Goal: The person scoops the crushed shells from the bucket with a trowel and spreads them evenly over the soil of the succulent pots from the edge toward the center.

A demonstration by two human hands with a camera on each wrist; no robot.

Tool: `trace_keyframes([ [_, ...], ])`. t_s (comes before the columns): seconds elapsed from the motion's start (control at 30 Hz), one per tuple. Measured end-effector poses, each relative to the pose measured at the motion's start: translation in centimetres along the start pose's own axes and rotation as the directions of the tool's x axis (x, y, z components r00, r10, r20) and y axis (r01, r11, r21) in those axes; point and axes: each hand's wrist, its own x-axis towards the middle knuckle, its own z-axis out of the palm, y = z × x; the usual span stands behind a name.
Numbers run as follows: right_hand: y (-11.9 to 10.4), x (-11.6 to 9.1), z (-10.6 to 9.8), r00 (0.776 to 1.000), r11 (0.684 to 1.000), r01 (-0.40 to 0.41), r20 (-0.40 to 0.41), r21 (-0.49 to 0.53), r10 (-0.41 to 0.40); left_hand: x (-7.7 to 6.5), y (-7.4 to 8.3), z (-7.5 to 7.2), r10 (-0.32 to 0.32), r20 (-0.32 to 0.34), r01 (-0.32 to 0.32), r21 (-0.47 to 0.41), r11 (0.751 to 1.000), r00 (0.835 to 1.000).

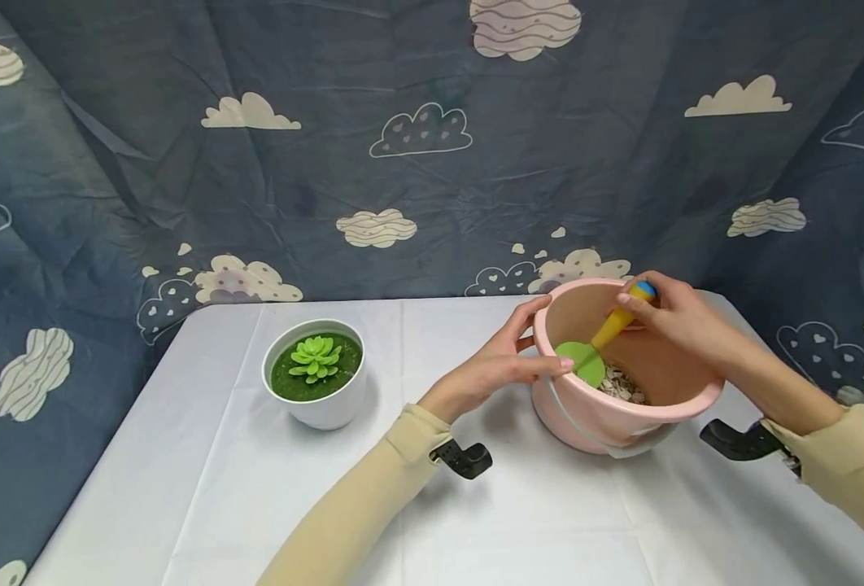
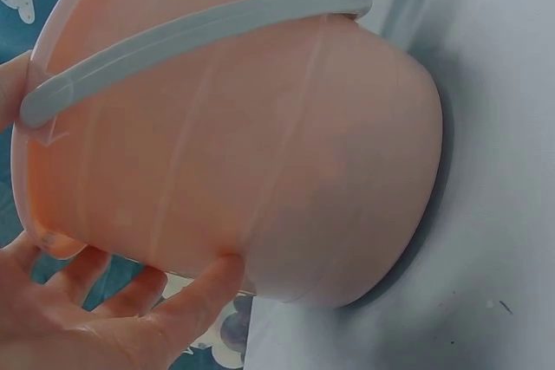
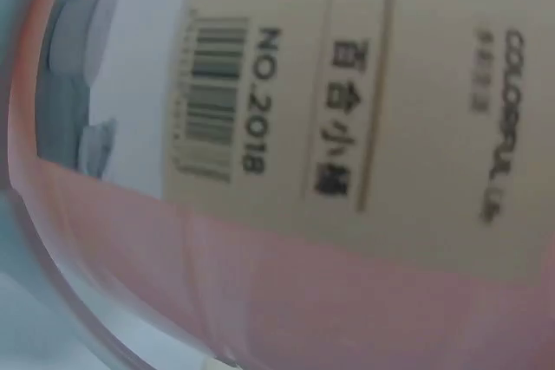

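A pink bucket (image 1: 586, 419) with a pale grey handle stands on the table. My left hand (image 1: 486, 366) holds it at the left side, thumb at the rim and fingers spread along the outer wall. In the left wrist view, those fingers (image 2: 195, 301) touch the bucket's wall (image 2: 260, 145). My right hand (image 1: 684, 317) grips the yellow handle of a toy shovel (image 1: 611, 330) with a blue end. Its green blade points down into the bucket, by small pale chips (image 1: 622, 384) that look like stones. The right wrist view shows only the bucket's printed label (image 3: 286, 110), not the hand.
A white pot (image 1: 329, 407) with a green succulent (image 1: 316, 358) stands left of the bucket. White cloth (image 1: 256, 505) covers the table. Behind and at the sides hangs a dark blue curtain (image 1: 315, 187) with cloud prints. Black wrist straps (image 1: 464, 460) stick out below both sleeves.
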Motion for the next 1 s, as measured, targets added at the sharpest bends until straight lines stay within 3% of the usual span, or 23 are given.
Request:
trace_keyframes([
  [0.23, 0.7, 0.2, -1.0, 0.976, 0.991, 0.042, 0.205, 0.128, -0.067, 0.2, -0.1, 0.3, 0.002, -0.004, -0.002, 0.008, 1.0, 1.0],
  [0.4, 0.7, 0.1, -1.8, 0.964, 0.986, 0.015, 0.258, 0.165, -0.058, 0.4, -0.1, 0.4, 0.011, -0.014, -0.011, 0.009, 1.0, 1.0],
  [0.63, 0.5, -0.5, -1.9, 0.97, 0.985, -0.048, 0.244, 0.164, 0.007, 0.3, -0.2, 0.7, 0.013, -0.017, -0.013, 0.004, 1.0, 1.0],
  [0.87, 0.4, -1.3, -2.2, 0.99, 0.987, -0.051, 0.14, 0.155, 0.029, 0.0, -0.2, 0.6, 0.005, -0.035, -0.005, -0.01, 1.0, 0.999],
  [1.0, 0.9, -1.6, -3.1, 0.992, 0.973, -0.114, 0.07, 0.199, 0.102, -0.1, -0.1, 0.2, 0.005, -0.04, -0.006, -0.015, 1.0, 0.999],
])
